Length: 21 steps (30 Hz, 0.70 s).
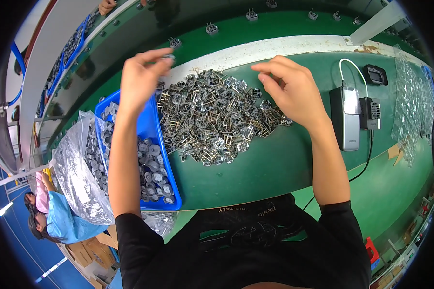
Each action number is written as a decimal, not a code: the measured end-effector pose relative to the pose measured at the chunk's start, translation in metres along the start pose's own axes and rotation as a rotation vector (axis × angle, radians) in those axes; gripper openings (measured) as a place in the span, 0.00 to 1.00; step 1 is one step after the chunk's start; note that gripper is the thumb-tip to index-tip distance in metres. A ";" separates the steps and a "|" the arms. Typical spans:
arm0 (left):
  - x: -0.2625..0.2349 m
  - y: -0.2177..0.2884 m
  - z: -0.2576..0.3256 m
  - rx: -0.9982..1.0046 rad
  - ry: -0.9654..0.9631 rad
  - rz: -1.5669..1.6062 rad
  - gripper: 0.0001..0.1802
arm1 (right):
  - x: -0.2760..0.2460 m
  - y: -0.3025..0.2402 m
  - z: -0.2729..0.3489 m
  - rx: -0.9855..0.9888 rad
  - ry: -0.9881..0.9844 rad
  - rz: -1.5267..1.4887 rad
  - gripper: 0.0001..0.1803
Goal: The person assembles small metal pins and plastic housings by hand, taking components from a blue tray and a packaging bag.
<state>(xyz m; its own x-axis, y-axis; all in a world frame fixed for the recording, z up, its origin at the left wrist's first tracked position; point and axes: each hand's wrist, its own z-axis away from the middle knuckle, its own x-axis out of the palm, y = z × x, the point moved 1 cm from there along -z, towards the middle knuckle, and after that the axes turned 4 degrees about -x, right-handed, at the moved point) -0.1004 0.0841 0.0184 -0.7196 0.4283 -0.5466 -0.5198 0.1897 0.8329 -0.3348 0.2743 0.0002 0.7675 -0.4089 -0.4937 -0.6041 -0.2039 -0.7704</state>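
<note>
My left hand (142,79) is slightly blurred above the far end of the blue bin. Its thumb and fingers are closed on a small grey part (169,57), too smeared to make out fully. Over the right side of a heap of small metal parts with pins (207,115), my right hand (294,89) hovers with its fingers bent and thumb apart, and I see nothing between them. Round grey plastic pieces (154,168) fill much of the blue bin (174,185), beneath my left forearm.
Along the green belt (231,24) beyond the white rail (275,48) stand several pinned grey parts (212,29). A silver-black power bank (345,118) with cables lies right, near clear plastic trays (412,111). A plastic bag (74,164) hangs left; other people (65,216) are farther off.
</note>
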 end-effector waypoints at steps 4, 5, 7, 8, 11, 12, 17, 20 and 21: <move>-0.044 -0.043 -0.042 -0.149 0.210 -0.210 0.15 | 0.001 0.005 0.001 0.008 -0.141 0.150 0.07; -0.055 -0.066 -0.049 -0.129 0.256 -0.312 0.14 | 0.004 0.004 0.002 0.000 -0.192 0.181 0.07; -0.051 -0.082 -0.057 -0.112 0.298 -0.473 0.12 | 0.005 0.004 0.004 0.017 -0.238 0.252 0.06; -0.051 -0.091 -0.060 -0.118 0.282 -0.504 0.12 | 0.005 0.002 0.005 -0.011 -0.243 0.230 0.06; -0.045 -0.080 -0.057 -0.108 0.255 -0.420 0.16 | 0.004 0.001 0.007 0.087 -0.301 0.237 0.06; -0.049 -0.071 -0.052 -0.142 0.247 -0.380 0.17 | 0.004 0.001 0.004 0.072 -0.310 0.220 0.06; -0.105 -0.043 0.001 -0.205 0.377 -0.640 0.19 | -0.006 -0.001 0.000 0.147 -0.337 0.124 0.06; -0.114 -0.050 0.036 -0.293 0.280 -0.682 0.18 | -0.005 -0.006 -0.001 0.133 -0.302 0.122 0.07; -0.114 -0.054 0.047 -0.308 0.202 -0.644 0.18 | -0.006 -0.006 0.000 0.107 -0.266 0.143 0.07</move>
<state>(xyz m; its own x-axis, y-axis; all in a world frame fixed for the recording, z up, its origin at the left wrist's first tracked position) 0.0310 0.0661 0.0402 -0.2835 0.1388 -0.9489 -0.9519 0.0792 0.2960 -0.3352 0.2780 0.0078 0.7143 -0.1772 -0.6770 -0.6945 -0.0608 -0.7169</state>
